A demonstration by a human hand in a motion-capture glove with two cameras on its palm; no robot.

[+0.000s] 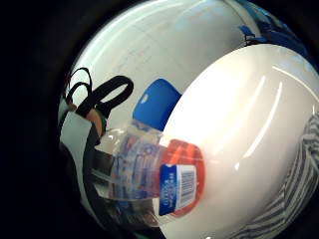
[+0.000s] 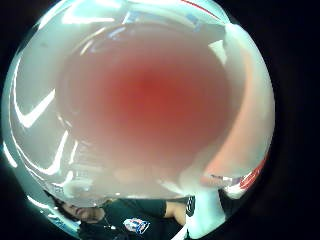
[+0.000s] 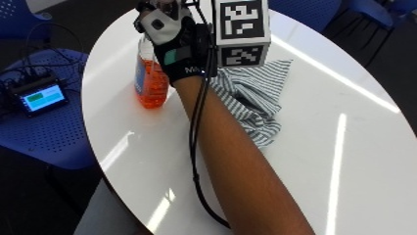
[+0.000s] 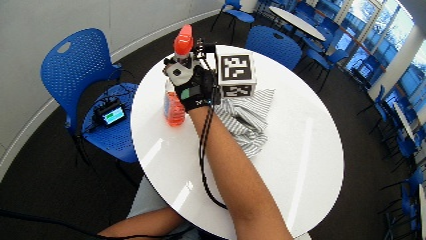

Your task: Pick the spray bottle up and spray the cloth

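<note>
Outside view first: we see the gloved right hand (image 3: 179, 46) wrapped around the upper part of the spray bottle (image 3: 149, 81), whose base stands on the white table (image 3: 312, 147) or sits just at its surface; we cannot tell whether it has lifted yet. The wide outside view shows the bottle's red spray head (image 4: 183, 40) rising above the hand, with orange liquid filling the lower body. Its fingers look curled round the neck below that head, though the far side of the grasp is hidden from us. The little-finger palm view has the bottle's labelled body close under the palm. The striped cloth (image 3: 257, 100) lies crumpled on the table just beside the bottle, on the forearm's other side.

We judge we are at the pick-up step: grasp made, spraying not begun. Next we would need to raise the bottle, turn its nozzle toward the cloth, and get a finger onto the trigger. Which way the nozzle faces now is unclear to us.
</note>
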